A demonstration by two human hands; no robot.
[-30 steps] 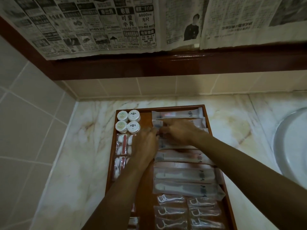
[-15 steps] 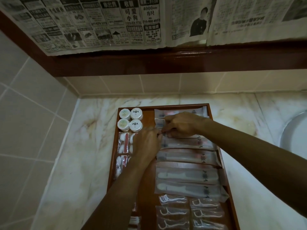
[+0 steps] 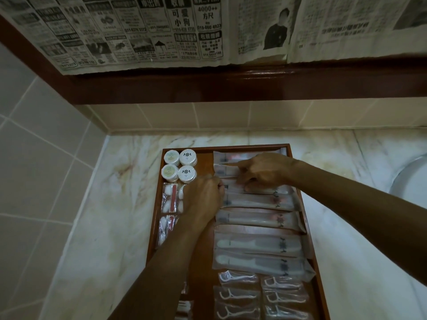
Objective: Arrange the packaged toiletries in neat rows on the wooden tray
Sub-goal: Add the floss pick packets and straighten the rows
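A wooden tray [image 3: 154,218] lies on the marble counter. Its right column holds long clear toothbrush packets [image 3: 256,219], stacked front to back, with comb packets [image 3: 257,244] and floss pick packets [image 3: 239,296] nearer me. Round white soap packs [image 3: 180,166] fill the far left corner, with cotton bud packets [image 3: 171,198] below them. My left hand [image 3: 203,199] pinches the left end of a toothbrush packet [image 3: 265,190] in the far part of the column. My right hand [image 3: 265,170] presses fingers on that packet and on the one behind it.
A white sink basin [image 3: 413,179] curves in at the right edge. Tiled walls [image 3: 41,144] close the corner at left and back. A dark wooden ledge [image 3: 231,86] with newspaper [image 3: 143,31] hanging above runs across the back.
Both hands have shifted slightly toward the far end of the tray, staying on the toothbrush packets. My right index finger now stretches left over the second packet.
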